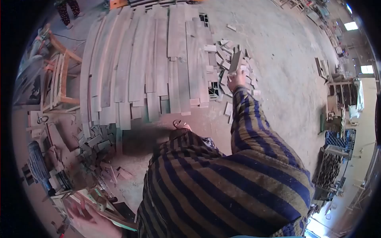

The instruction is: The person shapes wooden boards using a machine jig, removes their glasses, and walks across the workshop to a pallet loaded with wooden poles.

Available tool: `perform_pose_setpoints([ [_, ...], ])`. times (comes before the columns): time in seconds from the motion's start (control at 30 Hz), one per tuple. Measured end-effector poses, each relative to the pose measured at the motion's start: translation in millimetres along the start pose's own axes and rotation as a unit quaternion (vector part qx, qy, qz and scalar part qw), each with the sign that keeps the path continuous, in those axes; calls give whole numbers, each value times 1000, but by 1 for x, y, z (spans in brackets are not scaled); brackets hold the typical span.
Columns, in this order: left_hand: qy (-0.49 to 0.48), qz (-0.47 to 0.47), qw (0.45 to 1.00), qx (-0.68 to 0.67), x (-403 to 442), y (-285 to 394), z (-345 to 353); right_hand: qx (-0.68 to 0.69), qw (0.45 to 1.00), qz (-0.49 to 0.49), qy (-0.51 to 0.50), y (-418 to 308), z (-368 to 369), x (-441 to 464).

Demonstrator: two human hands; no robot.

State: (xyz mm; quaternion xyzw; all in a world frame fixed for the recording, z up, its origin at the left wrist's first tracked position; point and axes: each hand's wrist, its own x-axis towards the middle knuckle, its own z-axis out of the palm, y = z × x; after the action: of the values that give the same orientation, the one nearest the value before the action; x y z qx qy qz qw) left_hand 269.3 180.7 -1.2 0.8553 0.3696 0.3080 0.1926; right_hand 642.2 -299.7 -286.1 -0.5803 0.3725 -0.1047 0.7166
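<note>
My right hand (237,79) reaches out over a heap of short wood offcuts (225,63). It is closed on one short flat wood offcut (236,62), which points away from me. My left hand (89,222) is low at the left edge, its fingers apart with nothing seen in them. Beside it are wooden pieces (107,203), some with green edges; whether the hand touches them I cannot tell. The wide stack of long wooden boards (152,55) lies ahead, just left of the offcut heap.
More offcuts (93,144) are piled under the stack's near left corner. A wooden frame (63,79) stands at left. A person's legs (65,14) show at the far left. Concrete floor (285,75) stretches right, toward shelves (341,99) and a blue crate (335,139).
</note>
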Motion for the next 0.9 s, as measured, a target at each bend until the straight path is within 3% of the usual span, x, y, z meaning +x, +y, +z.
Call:
perform_pose_setpoints([
  [0.03, -5, 5, 1000, 1, 4, 1, 11, -98, 993, -49, 37, -13, -7, 14],
  [0.1, -71, 28, 974, -212, 21, 17, 33, -219, 971, -94, -4, -35, -26, 22],
  [0.17, -86, 76, 953, -280, 27, 30, 46, -19, 986, -86, -141, -100, -1, -37],
  [0.23, -145, 158, 882, -420, 34, 46, 53, 32, 940, -225, -254, -162, 15, -108],
  [0.3, -159, 213, 777, -571, 32, 74, 55, 54, 808, -394, -434, -230, 23, -173],
  [0.33, -166, 237, 712, -640, 32, 89, 56, 60, 752, -460, -468, -258, 20, -217],
  [0.37, -168, 256, 659, -687, 32, 99, 56, 66, 745, -463, -476, -290, 18, -247],
  [0.4, -168, 269, 623, -716, 30, 108, 55, 49, 580, -517, -628, -320, 14, -270],
  [0.43, -161, 285, 590, -739, 29, 115, 51, 39, 514, -527, -676, -333, 13, -292],
  [0.47, -156, 291, 566, -755, 32, 119, 51, 20, 485, -531, -694, -337, 15, -309],
  [0.67, -91, 322, 506, -795, 48, 122, 27, -25, 436, -536, -722, -327, 26, -351],
  [0.9, -32, 333, 497, -801, 58, 118, 10, -26, 455, -530, -715, -300, 38, -378],
])
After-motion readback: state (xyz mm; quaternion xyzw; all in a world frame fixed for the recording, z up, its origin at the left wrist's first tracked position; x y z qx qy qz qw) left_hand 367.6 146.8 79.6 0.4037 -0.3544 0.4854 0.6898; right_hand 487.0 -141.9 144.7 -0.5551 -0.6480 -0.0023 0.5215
